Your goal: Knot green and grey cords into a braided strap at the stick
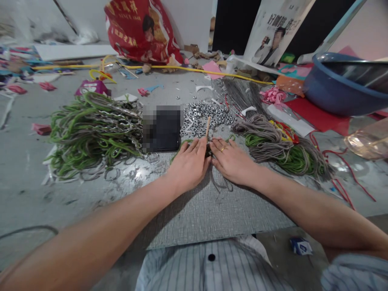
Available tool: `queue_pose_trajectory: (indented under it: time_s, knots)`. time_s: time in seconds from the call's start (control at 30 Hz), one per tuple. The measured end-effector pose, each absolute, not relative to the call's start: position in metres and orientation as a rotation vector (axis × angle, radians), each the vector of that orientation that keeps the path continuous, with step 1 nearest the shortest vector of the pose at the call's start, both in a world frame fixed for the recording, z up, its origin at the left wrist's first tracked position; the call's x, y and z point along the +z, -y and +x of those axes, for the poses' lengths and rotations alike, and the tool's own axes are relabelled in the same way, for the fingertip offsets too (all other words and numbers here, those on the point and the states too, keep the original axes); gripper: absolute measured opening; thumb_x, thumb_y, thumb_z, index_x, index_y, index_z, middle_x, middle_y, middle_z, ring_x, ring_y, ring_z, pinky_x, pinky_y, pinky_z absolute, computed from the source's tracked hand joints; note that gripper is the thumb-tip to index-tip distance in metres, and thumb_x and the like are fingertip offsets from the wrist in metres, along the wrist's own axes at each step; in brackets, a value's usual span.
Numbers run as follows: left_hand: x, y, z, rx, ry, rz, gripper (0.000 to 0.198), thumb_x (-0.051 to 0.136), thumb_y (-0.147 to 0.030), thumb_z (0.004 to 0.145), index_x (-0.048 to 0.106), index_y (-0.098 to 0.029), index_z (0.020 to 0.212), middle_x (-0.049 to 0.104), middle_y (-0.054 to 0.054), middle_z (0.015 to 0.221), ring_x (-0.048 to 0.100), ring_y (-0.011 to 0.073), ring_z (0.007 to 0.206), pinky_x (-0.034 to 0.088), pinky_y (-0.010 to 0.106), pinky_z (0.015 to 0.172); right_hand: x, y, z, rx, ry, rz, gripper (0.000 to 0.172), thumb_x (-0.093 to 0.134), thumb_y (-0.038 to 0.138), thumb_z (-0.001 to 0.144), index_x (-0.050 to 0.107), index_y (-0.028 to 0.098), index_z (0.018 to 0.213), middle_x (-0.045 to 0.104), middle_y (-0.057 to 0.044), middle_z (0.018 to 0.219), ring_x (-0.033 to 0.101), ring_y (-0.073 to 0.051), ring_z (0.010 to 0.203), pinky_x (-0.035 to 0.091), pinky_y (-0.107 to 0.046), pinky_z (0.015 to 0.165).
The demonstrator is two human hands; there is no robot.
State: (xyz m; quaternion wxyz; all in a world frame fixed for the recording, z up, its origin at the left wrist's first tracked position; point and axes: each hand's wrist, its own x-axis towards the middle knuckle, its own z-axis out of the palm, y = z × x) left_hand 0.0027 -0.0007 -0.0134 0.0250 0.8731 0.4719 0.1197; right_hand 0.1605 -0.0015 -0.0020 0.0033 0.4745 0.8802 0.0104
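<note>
My left hand (191,163) lies on the grey tabletop with its fingers stretched forward, over part of a green cord (182,144). A thin wooden stick (208,126) slants up beside its index finger; whether the fingers grip it I cannot tell. Close by on the right, my right hand (230,161) is laid flat, fingers extended and a ring on one finger. A green loop of cord (232,138) peeks out past its fingertips. Grey cord ends (220,186) trail towards me from between the two hands. What lies under the palms is hidden.
Left are green and grey cords with metal chains (93,133) and a dark flat rectangular object (165,130). Small metal nuts (209,115) lie scattered ahead. Right are cord bundles (273,141), a blue basin (336,87) and red cords (344,161). A red bag (139,36) stands behind.
</note>
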Motion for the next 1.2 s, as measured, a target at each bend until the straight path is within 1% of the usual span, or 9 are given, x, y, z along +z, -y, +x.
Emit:
queue_pose_trajectory:
  time_s: [0.27,0.4,0.5,0.6,0.73,0.8,0.97,1.1,1.2]
  knots:
    - [-0.012,0.005,0.002,0.307,-1.548,2.722,0.055,0.031,-0.027,0.086,0.026,0.001,0.133,0.041,0.023,0.132,0.033,0.0305,0.127,0.026,0.050,0.102,0.000,0.003,0.163,0.101,-2.639,1.598,0.059,0.022,0.042,0.090,0.034,0.002,0.132,0.035,-0.022,0.136,0.030,-0.031,0.128,0.014,-0.063,0.099]
    - [-0.012,0.007,0.002,0.311,-1.563,2.756,0.056,0.032,-0.028,0.086,0.025,-0.002,0.135,0.039,0.023,0.134,0.034,0.0324,0.126,0.026,0.051,0.101,-0.001,0.003,0.165,0.160,-2.575,1.675,0.071,0.020,0.052,0.088,0.036,-0.002,0.130,0.036,-0.026,0.134,0.032,-0.034,0.126,0.008,-0.064,0.099]
    - [-0.011,0.009,0.002,0.301,-1.579,2.793,0.056,0.034,-0.028,0.086,0.026,-0.002,0.134,0.041,0.026,0.132,0.037,0.0336,0.124,0.028,0.050,0.100,0.000,0.002,0.166,0.182,-2.588,1.675,0.073,0.019,0.054,0.087,0.039,-0.002,0.128,0.039,-0.027,0.132,0.033,-0.035,0.125,0.008,-0.063,0.099]
    - [-0.010,0.010,0.000,0.268,-1.577,2.817,0.056,0.034,-0.030,0.086,0.027,-0.004,0.135,0.043,0.026,0.130,0.038,0.0345,0.122,0.031,0.049,0.097,0.003,-0.002,0.169,0.158,-2.657,1.662,0.065,0.022,0.051,0.088,0.043,0.002,0.126,0.043,-0.023,0.131,0.038,-0.033,0.122,0.011,-0.061,0.100]
    - [-0.007,0.012,-0.004,0.305,-1.507,2.833,0.054,0.036,-0.032,0.085,0.032,-0.005,0.133,0.039,0.023,0.134,0.034,0.0338,0.125,0.029,0.049,0.100,0.004,-0.010,0.172,0.088,-2.855,1.577,0.041,0.030,0.031,0.091,0.049,0.011,0.120,0.052,-0.014,0.126,0.046,-0.026,0.115,0.019,-0.054,0.100]
    - [-0.006,0.013,-0.006,0.344,-1.436,2.844,0.053,0.036,-0.034,0.086,0.036,-0.007,0.131,0.038,0.022,0.135,0.031,0.0333,0.127,0.027,0.050,0.102,0.002,-0.014,0.173,0.068,-2.954,1.507,0.034,0.035,0.023,0.088,0.054,0.012,0.115,0.056,-0.012,0.121,0.050,-0.025,0.111,0.026,-0.049,0.097]
    - [-0.006,0.013,-0.011,0.288,-1.259,2.841,0.048,0.037,-0.042,0.086,0.045,-0.018,0.126,0.036,0.019,0.137,0.029,0.0338,0.128,0.030,0.050,0.100,-0.007,-0.021,0.176,0.054,-3.121,1.408,0.025,0.044,0.021,0.085,0.062,0.012,0.099,0.064,-0.011,0.106,0.056,-0.023,0.098,0.038,-0.037,0.086]
    - [-0.006,0.011,-0.014,0.204,-1.222,2.835,0.049,0.036,-0.048,0.085,0.046,-0.022,0.126,0.038,0.018,0.136,0.032,0.0330,0.127,0.030,0.051,0.099,-0.010,-0.025,0.177,0.076,-3.132,1.446,0.020,0.045,0.020,0.085,0.064,0.012,0.086,0.066,-0.009,0.094,0.057,-0.021,0.088,0.039,-0.033,0.080]
    - [-0.003,0.010,-0.015,0.155,-1.223,2.878,0.049,0.036,-0.049,0.085,0.047,-0.024,0.126,0.041,0.018,0.134,0.034,0.0335,0.126,0.030,0.051,0.098,-0.010,-0.027,0.178,0.168,-3.096,1.457,0.020,0.043,0.018,0.085,0.062,0.012,0.082,0.065,-0.009,0.087,0.055,-0.020,0.084,0.038,-0.032,0.076]
